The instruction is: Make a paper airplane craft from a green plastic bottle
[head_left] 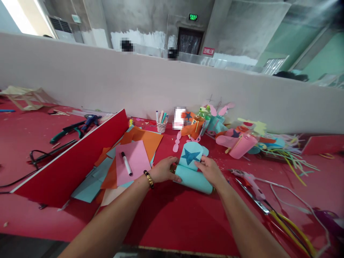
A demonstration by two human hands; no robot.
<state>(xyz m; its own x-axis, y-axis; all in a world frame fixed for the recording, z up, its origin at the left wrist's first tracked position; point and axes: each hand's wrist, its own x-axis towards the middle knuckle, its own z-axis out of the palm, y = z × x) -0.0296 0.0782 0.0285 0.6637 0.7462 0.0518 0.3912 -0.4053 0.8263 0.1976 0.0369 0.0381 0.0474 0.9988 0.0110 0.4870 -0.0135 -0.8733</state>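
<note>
A bottle-like cylinder wrapped in light blue paper [192, 180] lies on its side over the red table. My left hand [164, 170] is closed around its left end, thumb along the front. Rising from the cylinder is a rounded light blue paper piece [194, 147] bearing a dark blue star [190, 156]. My right hand [211, 169] pinches that piece at its lower right edge, with the fingertips partly behind it. Another rounded blue piece shows behind it; how it is joined is hidden.
Left of my hands lie coloured paper sheets [137, 157] with a marker [127, 163], beside a red upright board [80, 157]. A pen cup [161, 126] and paper-covered bottle crafts [243, 144] stand behind. A pink glue gun [251, 182] and scissors [264, 208] lie right.
</note>
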